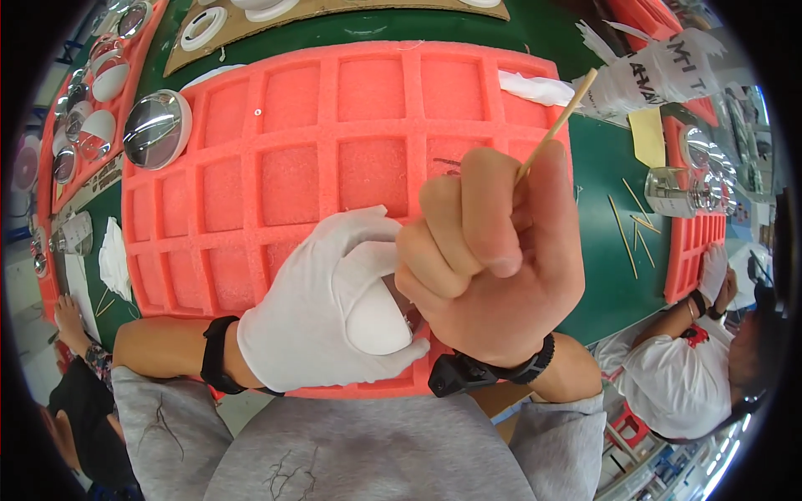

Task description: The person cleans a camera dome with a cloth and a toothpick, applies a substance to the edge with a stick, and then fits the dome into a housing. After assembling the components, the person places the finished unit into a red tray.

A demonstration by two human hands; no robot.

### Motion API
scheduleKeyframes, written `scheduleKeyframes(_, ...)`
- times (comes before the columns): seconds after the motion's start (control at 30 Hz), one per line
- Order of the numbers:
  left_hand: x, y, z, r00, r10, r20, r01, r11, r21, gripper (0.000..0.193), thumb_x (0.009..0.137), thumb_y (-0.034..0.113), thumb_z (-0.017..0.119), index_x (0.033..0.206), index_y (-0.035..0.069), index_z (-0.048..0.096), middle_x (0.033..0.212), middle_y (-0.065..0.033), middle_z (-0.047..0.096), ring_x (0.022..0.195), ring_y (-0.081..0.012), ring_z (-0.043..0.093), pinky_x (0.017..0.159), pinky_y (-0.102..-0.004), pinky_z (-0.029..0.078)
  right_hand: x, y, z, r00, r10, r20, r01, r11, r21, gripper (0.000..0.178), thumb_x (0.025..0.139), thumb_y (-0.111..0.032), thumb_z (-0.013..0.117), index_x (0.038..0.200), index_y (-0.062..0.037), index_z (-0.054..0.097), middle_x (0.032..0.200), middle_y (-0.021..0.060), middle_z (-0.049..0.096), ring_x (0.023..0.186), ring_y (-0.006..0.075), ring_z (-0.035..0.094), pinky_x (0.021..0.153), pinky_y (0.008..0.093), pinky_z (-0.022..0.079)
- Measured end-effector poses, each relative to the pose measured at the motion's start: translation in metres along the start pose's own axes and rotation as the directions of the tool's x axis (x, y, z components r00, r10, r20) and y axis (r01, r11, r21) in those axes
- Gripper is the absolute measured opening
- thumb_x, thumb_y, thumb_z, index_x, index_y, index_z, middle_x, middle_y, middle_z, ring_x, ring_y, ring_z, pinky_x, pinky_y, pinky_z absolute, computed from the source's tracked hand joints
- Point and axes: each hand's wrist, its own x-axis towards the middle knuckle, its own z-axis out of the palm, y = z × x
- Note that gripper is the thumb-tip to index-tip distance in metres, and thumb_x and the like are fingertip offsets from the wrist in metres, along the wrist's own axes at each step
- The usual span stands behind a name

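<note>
My left hand [305, 292], in a white glove, is wrapped round a smooth white rounded housing [380, 321] low over the foam tray. The side of the housing turned away is hidden. My bare right hand [497, 259] is closed just to its right, pinching a thin wooden stick [558, 125] between thumb and forefinger. The stick points up and to the right. Under both hands lies a pink foam tray [332, 92] with rows of square pockets. One see-through dome with a white rim [159, 129] rests on its upper left corner.
Several loose wooden sticks [622, 236] lie on the green table [597, 284] at right. A plastic bag [647, 75] and a yellow paper [647, 138] are beyond. White cloth [114, 259] sits at left. More domes fill side trays. Co-workers [681, 367] are on both sides.
</note>
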Motion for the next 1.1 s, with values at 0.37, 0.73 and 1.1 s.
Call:
scheduleKeyframes(0.37, -0.001, 0.0, 0.011, 0.997, -0.053, -0.05, 0.047, 0.991, -0.122, 0.065, 0.066, 0.019, 0.09, 0.121, 0.008, 0.057, 0.117, -0.0097, 0.063, 0.112, -0.0337, 0.059, 0.109, -0.0507, 0.046, -0.002, 0.001, 0.002, 1.0, 0.009, 0.023, -0.012, 0.992, 0.124, 0.066, 0.108, -0.065, 0.02, 0.066, -0.0136, 0.027, 0.057, -0.0037, 0.026, 0.047, 0.0109, 0.018, 0.042, 0.0269, 0.016)
scheduleKeyframes(0.73, -0.002, -0.005, 0.014, 0.998, -0.055, -0.041, 0.051, 0.994, -0.093, 0.065, 0.065, 0.02, 0.091, 0.119, 0.008, 0.058, 0.116, -0.01, 0.063, 0.11, -0.0364, 0.059, 0.107, -0.0497, 0.047, 0.001, 0.002, 0.003, 0.995, 0.045, -0.091, -0.026, 0.979, 0.202, 0.068, 0.107, -0.066, 0.017, 0.064, -0.0139, 0.025, 0.055, -0.0058, 0.021, 0.045, 0.0107, 0.015, 0.041, 0.0278, 0.013)
scheduleKeyframes(1.1, 0.002, 0.0, 0.014, 0.995, -0.024, -0.096, 0.016, 0.996, -0.092, 0.064, 0.064, 0.019, 0.092, 0.118, 0.009, 0.059, 0.113, -0.0097, 0.063, 0.109, -0.036, 0.059, 0.103, -0.0485, 0.05, -0.004, 0.0, 0.011, 0.994, 0.01, -0.11, 0.002, 0.994, 0.106, 0.069, 0.105, -0.069, 0.017, 0.064, -0.0143, 0.022, 0.053, -0.0056, 0.018, 0.045, 0.0112, 0.013, 0.042, 0.0281, 0.012)
